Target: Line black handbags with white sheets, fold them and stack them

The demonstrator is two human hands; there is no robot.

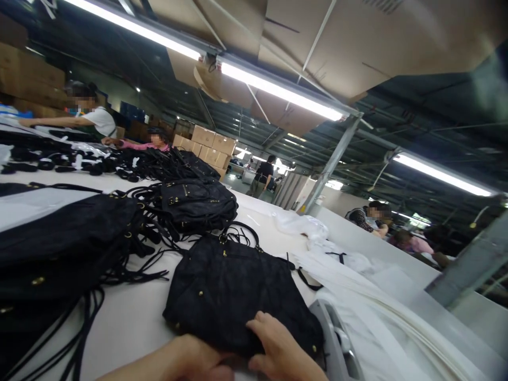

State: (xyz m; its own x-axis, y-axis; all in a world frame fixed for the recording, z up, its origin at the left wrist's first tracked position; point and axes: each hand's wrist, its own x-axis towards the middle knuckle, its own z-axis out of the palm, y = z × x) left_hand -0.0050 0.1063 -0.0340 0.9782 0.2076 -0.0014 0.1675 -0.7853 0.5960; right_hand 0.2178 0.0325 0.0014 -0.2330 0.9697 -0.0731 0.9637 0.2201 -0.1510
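A black handbag with gold-coloured studs and a zip pull lies on the white table in front of me, its handles pointing away. My right hand grips the bag's near edge, with fingers on top and the thumb below. At the same edge, just to the left, my left hand is closed on the bag, its fingers partly tucked under and hidden. The inside of the bag does not show.
More black bags with long straps are piled on the left and farther back. A grey plastic holder stands at the bag's right, beside clear plastic sheets. Co-workers are at the far tables. A metal post rises behind.
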